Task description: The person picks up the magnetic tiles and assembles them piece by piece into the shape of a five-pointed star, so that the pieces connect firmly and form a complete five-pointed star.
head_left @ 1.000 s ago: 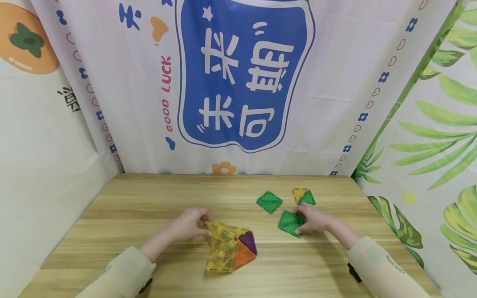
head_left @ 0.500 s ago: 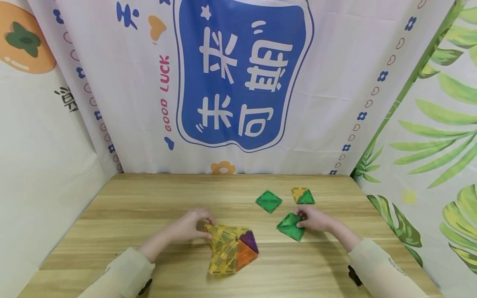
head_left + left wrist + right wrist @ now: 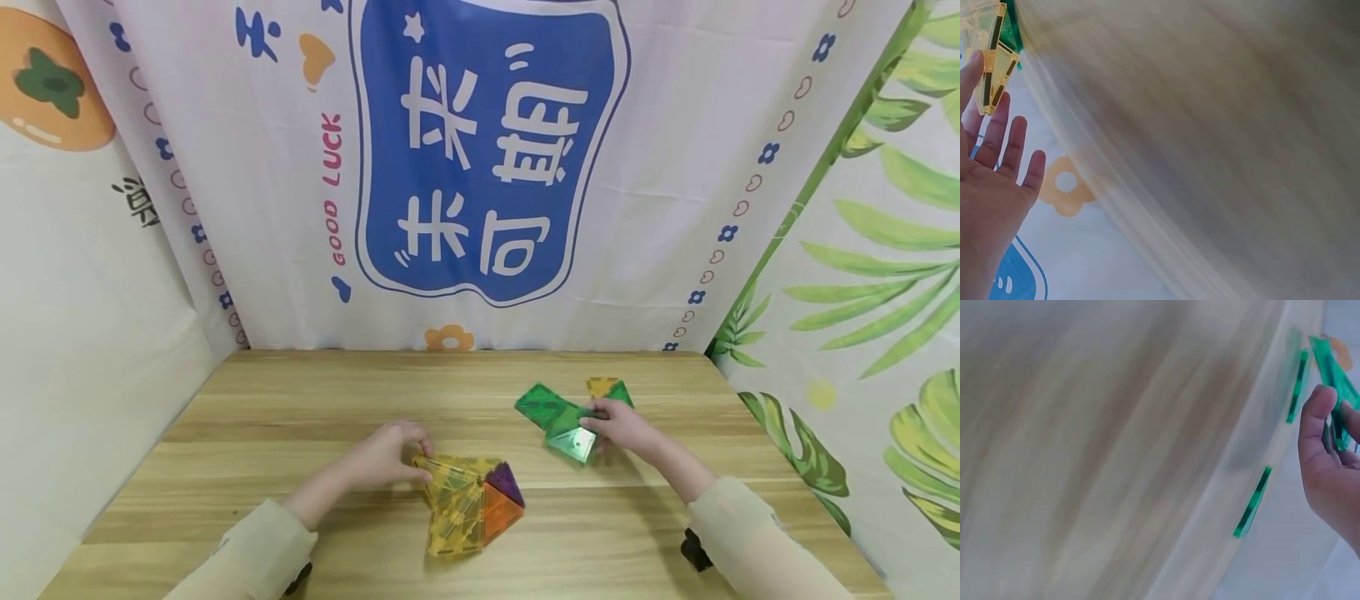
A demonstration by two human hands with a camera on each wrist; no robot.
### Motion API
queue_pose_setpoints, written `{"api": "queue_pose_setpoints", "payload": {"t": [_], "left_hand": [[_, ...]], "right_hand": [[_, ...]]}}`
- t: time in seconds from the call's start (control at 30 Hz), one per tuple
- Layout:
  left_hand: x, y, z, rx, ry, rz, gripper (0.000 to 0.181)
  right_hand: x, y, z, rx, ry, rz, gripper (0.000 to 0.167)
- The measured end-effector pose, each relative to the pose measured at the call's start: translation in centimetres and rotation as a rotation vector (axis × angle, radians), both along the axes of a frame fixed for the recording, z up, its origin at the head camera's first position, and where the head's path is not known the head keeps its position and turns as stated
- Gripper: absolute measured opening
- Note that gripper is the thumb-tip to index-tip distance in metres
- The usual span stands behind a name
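Observation:
My left hand (image 3: 393, 454) pinches the left corner of a joined group of translucent yellow magnetic tiles (image 3: 457, 508), with orange (image 3: 501, 510) and purple (image 3: 504, 479) tiles on its right side. In the left wrist view, thumb and fingertips are at the yellow tiles' edge (image 3: 990, 65), the other fingers spread. My right hand (image 3: 621, 427) pinches green magnetic tiles (image 3: 573, 442), tilted, with a bright glare on the lower part. A green diamond-shaped tile piece (image 3: 536, 403) lies just left of them; in the head view they overlap, and I cannot tell whether they touch.
Behind the right hand lie a yellow tile (image 3: 602, 387) and a green triangular tile (image 3: 622, 393), partly covered by the hand. The wooden table (image 3: 315, 392) ends at a printed curtain (image 3: 300, 317) at the back. More printed cloth hangs at both sides.
My right hand has lifted and tilted the green tiles, moving them back and left towards the green diamond-shaped piece. The yellow group has shifted slightly to the right with my left hand still at its corner.

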State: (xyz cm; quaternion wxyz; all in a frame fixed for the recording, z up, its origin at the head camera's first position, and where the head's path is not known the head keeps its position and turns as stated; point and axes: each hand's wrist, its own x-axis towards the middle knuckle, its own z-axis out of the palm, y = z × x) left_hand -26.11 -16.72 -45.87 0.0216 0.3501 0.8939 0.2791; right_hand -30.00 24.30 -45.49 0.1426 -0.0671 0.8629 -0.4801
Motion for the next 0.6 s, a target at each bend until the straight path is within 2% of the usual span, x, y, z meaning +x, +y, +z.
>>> {"api": "queue_pose_setpoints", "payload": {"t": [0.17,0.3,0.4,0.5,0.6], "left_hand": [[-0.3,0.4,0.6,0.021,-0.018,0.009,0.022],[-1.0,1.3,1.7,0.077,-0.068,0.032,0.011],[-1.6,2.4,2.6,0.112,-0.08,0.048,0.009],[-2.2,3.5,3.3,0.107,-0.054,0.065,0.016],[-2.5,4.5,3.9,0.085,-0.028,0.092,0.027]], "right_hand": [[-0.2,-1.6,1.0,-0.103,-0.024,-0.01,0.033],[-0.4,-3.4,1.9,-0.154,-0.006,-0.028,0.04],[-0.6,-5.0,2.3,-0.203,0.013,-0.06,0.044],[-0.7,-6.6,2.7,-0.245,0.021,-0.083,0.039],[-0.6,-8.1,3.1,-0.223,0.043,-0.082,0.036]]}}
